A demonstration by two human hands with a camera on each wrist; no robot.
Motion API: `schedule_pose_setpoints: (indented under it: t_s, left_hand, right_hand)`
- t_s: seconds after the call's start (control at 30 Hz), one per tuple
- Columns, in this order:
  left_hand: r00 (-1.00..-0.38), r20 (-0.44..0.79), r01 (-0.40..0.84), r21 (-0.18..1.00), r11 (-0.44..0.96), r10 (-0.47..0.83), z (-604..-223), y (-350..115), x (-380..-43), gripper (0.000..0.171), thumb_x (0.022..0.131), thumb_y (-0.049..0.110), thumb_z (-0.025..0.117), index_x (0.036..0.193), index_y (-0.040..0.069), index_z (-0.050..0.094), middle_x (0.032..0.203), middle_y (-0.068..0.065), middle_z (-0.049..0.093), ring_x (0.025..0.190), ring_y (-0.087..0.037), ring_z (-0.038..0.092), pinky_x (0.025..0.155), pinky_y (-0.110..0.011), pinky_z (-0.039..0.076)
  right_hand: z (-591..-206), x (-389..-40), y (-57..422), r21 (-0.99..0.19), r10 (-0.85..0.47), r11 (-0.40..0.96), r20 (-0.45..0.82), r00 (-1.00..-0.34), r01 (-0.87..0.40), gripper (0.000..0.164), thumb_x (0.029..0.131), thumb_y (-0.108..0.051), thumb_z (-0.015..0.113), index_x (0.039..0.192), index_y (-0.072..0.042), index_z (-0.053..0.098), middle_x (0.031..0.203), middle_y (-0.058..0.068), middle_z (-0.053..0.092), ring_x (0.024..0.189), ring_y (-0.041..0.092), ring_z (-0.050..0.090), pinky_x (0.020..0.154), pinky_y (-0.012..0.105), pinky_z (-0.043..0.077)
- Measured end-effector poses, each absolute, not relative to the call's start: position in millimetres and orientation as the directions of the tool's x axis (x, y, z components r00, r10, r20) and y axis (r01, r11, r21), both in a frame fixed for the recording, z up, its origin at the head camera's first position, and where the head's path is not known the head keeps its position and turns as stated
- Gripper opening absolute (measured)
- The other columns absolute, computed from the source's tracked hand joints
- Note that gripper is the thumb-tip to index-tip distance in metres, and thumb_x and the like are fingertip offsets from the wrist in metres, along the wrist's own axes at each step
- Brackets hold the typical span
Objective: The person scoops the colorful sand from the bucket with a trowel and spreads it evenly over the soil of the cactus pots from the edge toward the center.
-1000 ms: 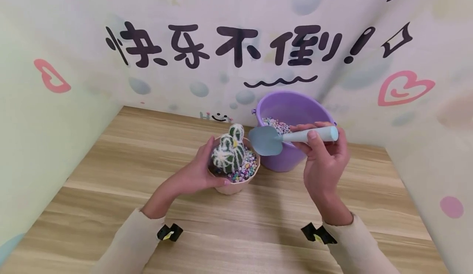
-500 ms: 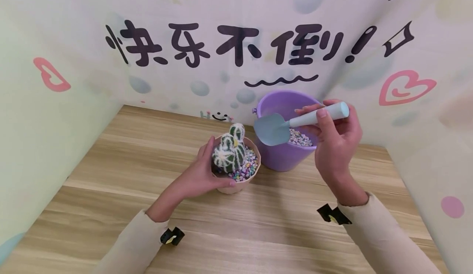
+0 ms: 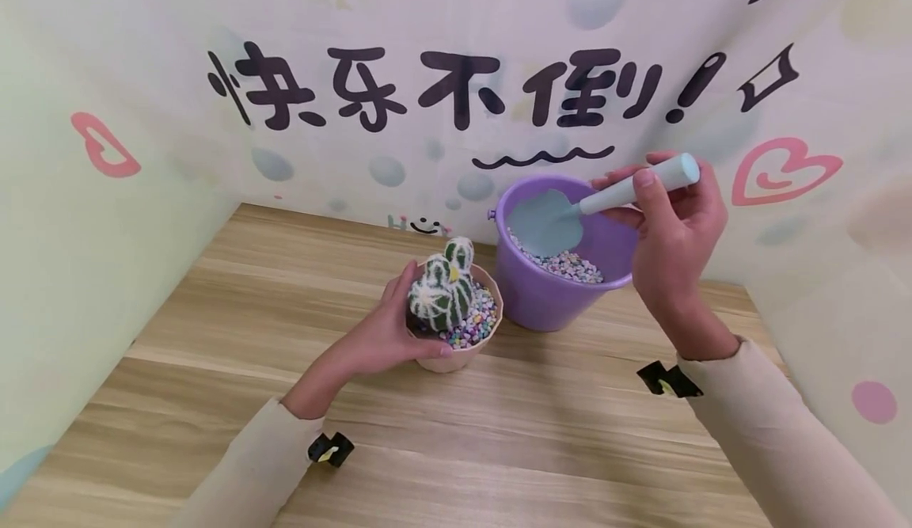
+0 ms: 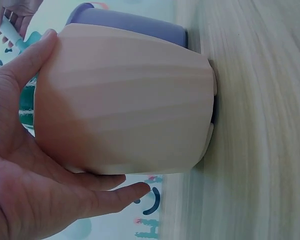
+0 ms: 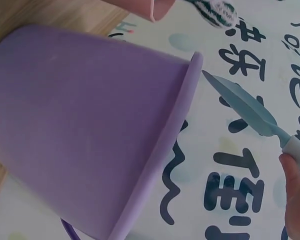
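Observation:
My left hand (image 3: 381, 330) curls round a peach plant pot (image 4: 125, 100) that stands on the table. In the pot a green and white knitted-looking cactus (image 3: 443, 294) leans left, with colourful pebbles (image 3: 476, 324) beside it. Thumb and fingers of my right hand (image 3: 677, 235) grip the handle of a light blue garden trowel (image 3: 552, 223). In the head view its blade overlaps the mouth of a purple bucket (image 3: 541, 298). The right wrist view puts the trowel (image 5: 245, 107) just above the bucket's rim. More pebbles (image 3: 570, 265) lie inside the bucket.
The wooden table (image 3: 456, 449) runs forward to a printed cloth backdrop (image 3: 399, 5) with black characters. The bucket stands close to that backdrop, right of the pot. Pale walls (image 3: 64, 259) bound the table at its sides.
My right hand has moved up and to the right, bringing the trowel from beside the pot's rim to over the bucket's mouth. My left hand and the pot stay in place.

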State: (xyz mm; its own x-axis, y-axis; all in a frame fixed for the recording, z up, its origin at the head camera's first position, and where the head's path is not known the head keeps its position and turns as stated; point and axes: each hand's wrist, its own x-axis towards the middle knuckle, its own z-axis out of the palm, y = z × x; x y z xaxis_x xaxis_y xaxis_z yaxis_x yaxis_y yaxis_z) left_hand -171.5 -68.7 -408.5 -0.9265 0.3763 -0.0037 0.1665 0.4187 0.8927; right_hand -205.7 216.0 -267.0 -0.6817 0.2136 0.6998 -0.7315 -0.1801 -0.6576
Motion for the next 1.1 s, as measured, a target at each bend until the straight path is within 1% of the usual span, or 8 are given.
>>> schedule_pose_setpoints:
  t_s: [0.27, 0.43, 0.53, 0.67, 0.77, 0.87, 1.1]
  left_hand:
    - [-0.921, 0.000, 0.169, 0.901, 0.399, 0.390, -411.8, -68.2, -172.3, 0.129, 0.070, 0.033, 0.088, 0.157, 0.017, -0.006, 0.156, -0.022, 0.012, 0.139, -0.043, 0.029, 0.113, -0.056, 0.027]
    - [-0.920, -0.014, 0.156, 0.905, 0.397, 0.393, -413.5, -68.0, -172.4, 0.129, 0.071, 0.034, 0.087, 0.157, 0.016, -0.008, 0.157, -0.022, 0.011, 0.139, -0.042, 0.028, 0.113, -0.056, 0.027]
    - [-0.918, -0.011, 0.158, 0.906, 0.393, 0.396, -413.5, -68.6, -172.4, 0.128, 0.072, 0.033, 0.087, 0.157, 0.017, -0.008, 0.157, -0.022, 0.011, 0.139, -0.042, 0.028, 0.113, -0.056, 0.026]
    - [-0.918, -0.013, 0.156, 0.907, 0.391, 0.397, -412.3, -69.6, -172.4, 0.129, 0.071, 0.032, 0.087, 0.157, 0.015, -0.008, 0.157, -0.022, 0.010, 0.139, -0.043, 0.028, 0.113, -0.057, 0.026]
    - [-0.918, -0.017, 0.153, 0.906, 0.395, 0.395, -411.0, -69.9, -172.5, 0.130, 0.071, 0.032, 0.087, 0.157, 0.015, -0.008, 0.157, -0.023, 0.009, 0.139, -0.043, 0.027, 0.113, -0.057, 0.025]
    - [-0.918, -0.015, 0.156, 0.904, 0.397, 0.395, -409.9, -69.5, -172.7, 0.129, 0.071, 0.032, 0.087, 0.157, 0.015, -0.007, 0.157, -0.022, 0.010, 0.140, -0.043, 0.027, 0.113, -0.057, 0.025]
    - [-0.915, -0.009, 0.164, 0.904, 0.395, 0.402, -408.2, -70.1, -174.7, 0.129, 0.070, 0.032, 0.088, 0.157, 0.017, -0.006, 0.156, -0.023, 0.011, 0.138, -0.043, 0.029, 0.113, -0.057, 0.026]
  right_hand:
    - [-264.5, -218.9, 222.7, -0.673, 0.195, -0.141, 0.700, -0.687, -0.726, 0.016, 0.090, 0.000, 0.063, 0.104, 0.007, 0.058, 0.086, 0.026, 0.068, 0.076, 0.034, 0.070, 0.061, 0.036, 0.059]
    - [-268.0, -229.7, 227.1, -0.686, 0.171, -0.115, 0.698, -0.695, -0.718, 0.016, 0.091, -0.002, 0.064, 0.104, 0.006, 0.059, 0.086, 0.024, 0.070, 0.077, 0.033, 0.071, 0.063, 0.036, 0.059]
    - [-270.7, -237.0, 229.7, -0.714, 0.171, -0.118, 0.670, -0.723, -0.690, 0.018, 0.090, -0.003, 0.065, 0.105, 0.006, 0.058, 0.086, 0.023, 0.070, 0.078, 0.031, 0.071, 0.064, 0.035, 0.059]
    - [-277.0, -247.6, 233.9, -0.773, 0.171, -0.110, 0.605, -0.778, -0.625, 0.020, 0.090, -0.004, 0.067, 0.105, 0.005, 0.058, 0.088, 0.020, 0.071, 0.079, 0.028, 0.071, 0.065, 0.033, 0.059]
    - [-283.3, -255.4, 237.2, -0.801, 0.170, -0.091, 0.573, -0.802, -0.592, 0.019, 0.090, -0.005, 0.067, 0.105, 0.003, 0.058, 0.088, 0.019, 0.071, 0.079, 0.027, 0.072, 0.065, 0.033, 0.059]
    - [-289.2, -262.0, 239.9, -0.818, 0.173, -0.082, 0.551, -0.816, -0.569, 0.019, 0.090, -0.006, 0.067, 0.105, 0.003, 0.058, 0.088, 0.018, 0.070, 0.078, 0.027, 0.072, 0.064, 0.033, 0.059]
    - [-297.7, -276.3, 242.9, -0.836, 0.174, -0.077, 0.526, -0.832, -0.544, 0.019, 0.090, -0.011, 0.069, 0.103, -0.001, 0.059, 0.088, 0.016, 0.071, 0.078, 0.026, 0.072, 0.064, 0.034, 0.058]
